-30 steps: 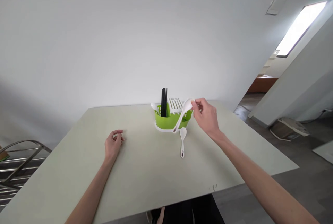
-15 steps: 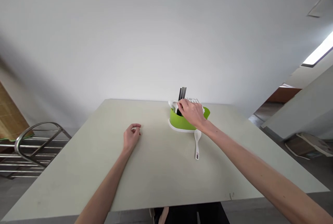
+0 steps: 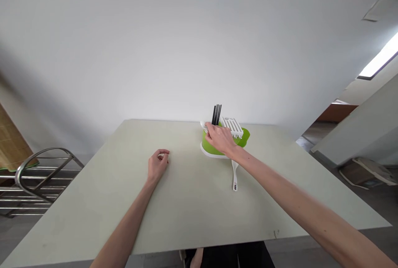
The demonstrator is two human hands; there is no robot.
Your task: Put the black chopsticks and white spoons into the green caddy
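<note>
A green utensil holder (image 3: 209,146) with a white base stands toward the back of the table. My right hand (image 3: 220,138) reaches over its front edge, fingers closed in a pinch on a white spoon (image 3: 205,127) at the left side. Part of that spoon is hidden by my fingers. Black chopsticks (image 3: 217,114) stand upright behind the hand, and a white slotted rack (image 3: 232,125) tops the holder. Another white spoon (image 3: 234,179) lies on the table in front, its bowl partly covered by my wrist. My left hand (image 3: 158,164) rests on the tabletop, loosely curled shut around nothing.
The pale table (image 3: 186,214) meets a plain wall (image 3: 174,52) at its back edge. A metal rack (image 3: 43,176) stands on the floor at the left. A stool-like item (image 3: 367,172) is on the floor to the right.
My right hand has shifted left and slightly down to the spoons at the holder's left side, uncovering the white slotted rack. My left hand stays in place.
</note>
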